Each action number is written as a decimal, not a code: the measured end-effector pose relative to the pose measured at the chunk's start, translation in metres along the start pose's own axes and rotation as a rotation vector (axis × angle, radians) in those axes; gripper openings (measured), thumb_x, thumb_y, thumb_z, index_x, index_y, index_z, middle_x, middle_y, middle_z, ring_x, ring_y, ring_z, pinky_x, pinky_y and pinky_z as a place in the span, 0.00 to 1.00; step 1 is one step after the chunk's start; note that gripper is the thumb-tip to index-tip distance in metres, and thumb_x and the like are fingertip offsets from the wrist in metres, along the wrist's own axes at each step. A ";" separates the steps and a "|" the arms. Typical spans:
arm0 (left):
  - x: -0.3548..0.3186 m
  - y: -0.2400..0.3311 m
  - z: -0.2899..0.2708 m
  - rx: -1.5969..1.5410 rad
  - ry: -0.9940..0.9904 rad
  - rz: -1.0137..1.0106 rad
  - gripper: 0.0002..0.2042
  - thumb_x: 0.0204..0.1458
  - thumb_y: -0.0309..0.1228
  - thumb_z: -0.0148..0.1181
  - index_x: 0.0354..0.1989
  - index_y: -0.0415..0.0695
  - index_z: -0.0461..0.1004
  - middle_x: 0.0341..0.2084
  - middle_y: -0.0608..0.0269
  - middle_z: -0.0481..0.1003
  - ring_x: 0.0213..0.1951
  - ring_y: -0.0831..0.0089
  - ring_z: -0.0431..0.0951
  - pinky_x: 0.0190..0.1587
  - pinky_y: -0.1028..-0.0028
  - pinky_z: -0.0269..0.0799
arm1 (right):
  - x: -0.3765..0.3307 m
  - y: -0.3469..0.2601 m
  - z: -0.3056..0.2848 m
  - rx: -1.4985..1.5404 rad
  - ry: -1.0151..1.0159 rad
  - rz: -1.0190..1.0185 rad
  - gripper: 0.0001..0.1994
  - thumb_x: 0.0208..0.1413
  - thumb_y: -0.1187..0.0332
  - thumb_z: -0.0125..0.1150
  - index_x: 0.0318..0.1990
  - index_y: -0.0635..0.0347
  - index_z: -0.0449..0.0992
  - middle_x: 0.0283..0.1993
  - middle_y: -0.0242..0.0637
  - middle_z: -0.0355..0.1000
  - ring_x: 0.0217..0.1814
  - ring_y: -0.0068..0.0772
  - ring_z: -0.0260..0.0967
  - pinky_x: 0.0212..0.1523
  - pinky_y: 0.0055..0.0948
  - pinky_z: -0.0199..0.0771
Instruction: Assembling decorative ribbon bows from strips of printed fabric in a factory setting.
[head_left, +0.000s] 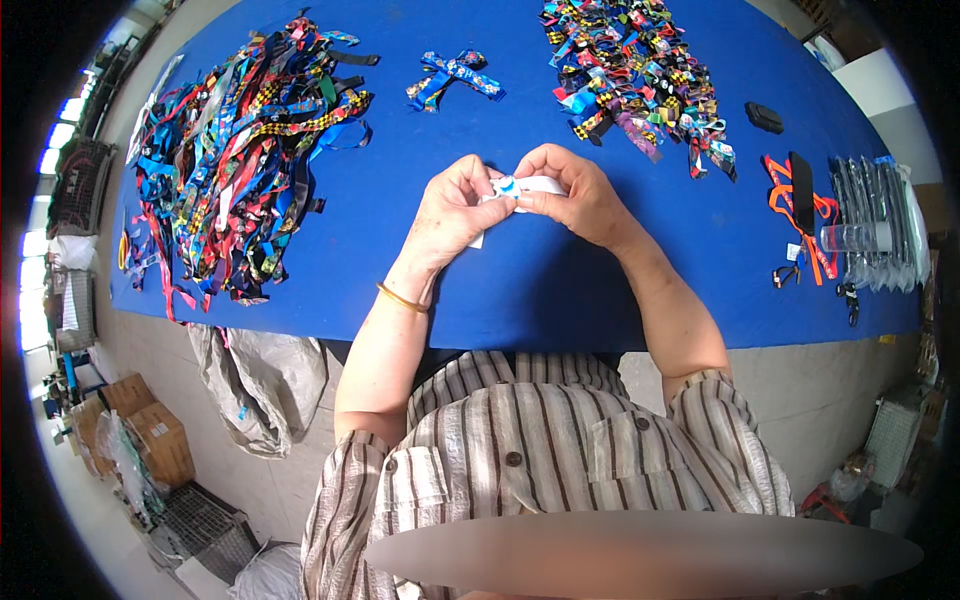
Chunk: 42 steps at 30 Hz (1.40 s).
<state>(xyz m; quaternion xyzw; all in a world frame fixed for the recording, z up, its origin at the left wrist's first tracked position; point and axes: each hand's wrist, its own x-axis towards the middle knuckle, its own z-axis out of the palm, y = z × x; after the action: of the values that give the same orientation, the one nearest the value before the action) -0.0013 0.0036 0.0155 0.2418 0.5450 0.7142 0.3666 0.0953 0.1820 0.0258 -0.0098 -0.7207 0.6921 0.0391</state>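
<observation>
— What colours cover the table?

— Solid royal blue, under heaps of multicoloured ribbon straps, many checked yellow-and-black, others red, blue and black. The strip between the left hand and right hand is white with a blue spot.

— And the shirt?

— Brown-and-cream stripes; an orange lanyard lies at right.

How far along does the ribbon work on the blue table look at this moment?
Seemingly done: a heap of small folded ribbon pieces at the far right, and one made-up bow lying alone. In hand: left hand and right hand pinch a white strip with a blue bit between them. Left: a big pile of loose ribbons at the far left, so much apparently remains.
</observation>
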 end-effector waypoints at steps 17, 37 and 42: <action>-0.008 -0.005 0.024 0.899 0.209 0.684 0.10 0.50 0.19 0.61 0.29 0.40 0.63 0.35 0.53 0.77 0.31 0.64 0.79 0.31 0.70 0.74 | -0.004 -0.006 0.003 0.264 0.033 0.157 0.08 0.60 0.65 0.60 0.34 0.58 0.71 0.24 0.21 0.65 0.23 0.10 0.57 0.22 0.15 0.56; -0.003 -0.012 0.023 1.144 0.182 0.894 0.14 0.42 0.13 0.62 0.32 0.39 0.63 0.35 0.50 0.75 0.32 0.53 0.77 0.32 0.64 0.74 | 0.003 0.002 -0.002 0.082 0.029 0.017 0.06 0.60 0.70 0.59 0.35 0.64 0.76 0.32 0.25 0.73 0.35 0.12 0.66 0.37 0.17 0.67; -0.005 -0.013 0.024 1.178 0.191 0.868 0.14 0.42 0.14 0.62 0.33 0.39 0.63 0.34 0.50 0.75 0.32 0.53 0.77 0.32 0.64 0.74 | 0.002 0.006 -0.004 0.025 0.034 0.006 0.06 0.59 0.70 0.60 0.35 0.64 0.76 0.32 0.26 0.73 0.36 0.13 0.66 0.37 0.18 0.68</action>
<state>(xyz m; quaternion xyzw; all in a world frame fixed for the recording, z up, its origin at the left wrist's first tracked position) 0.0227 0.0154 0.0105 0.5292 0.7231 0.4017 -0.1889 0.0931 0.1864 0.0200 -0.0233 -0.7112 0.7008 0.0494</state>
